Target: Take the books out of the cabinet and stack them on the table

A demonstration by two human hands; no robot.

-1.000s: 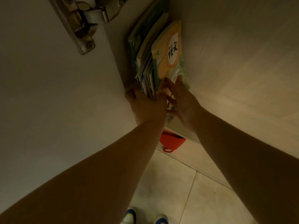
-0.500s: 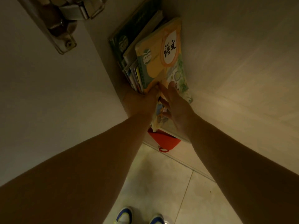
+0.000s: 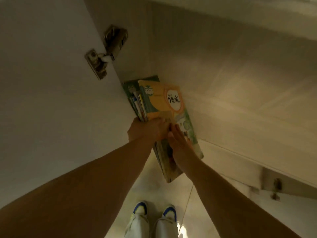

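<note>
Though the table is nowhere in view, the near ground is plain enough: a pair of white shoes with blue toes (image 3: 155,219) stands on the pale tiled floor (image 3: 173,191), and both bare forearms reach up and away from them toward the cabinet; the left hand (image 3: 145,130) is curled round the near left edge of the bundle of books (image 3: 159,115), its knuckles toward the camera and its fingertips hidden behind the spines; the right hand (image 3: 180,145) lies along the bundle's right face, fingers fairly straight and close together, the thumb side toward the left hand, though whether any finger hooks under the lower edge I cannot tell; the books themselves are gripped between the two hands, their near ends jutting out past the front edge of the cabinet shelf (image 3: 240,100), their far ends over it, close against the open cabinet door (image 3: 51,83); the outermost is an orange textbook (image 3: 163,100) with a white oval label, and beyond it sit thinner volumes and a green cover; farther up, a metal hinge (image 3: 106,52) joins door to cabinet wall. Judging by the thin paper covers, the bundle is likely floppy and slick, moderately heavy together, apt to fan out or slide; squeezing both flat faces firmly and supporting the lower edge seems the safest hold.
</note>
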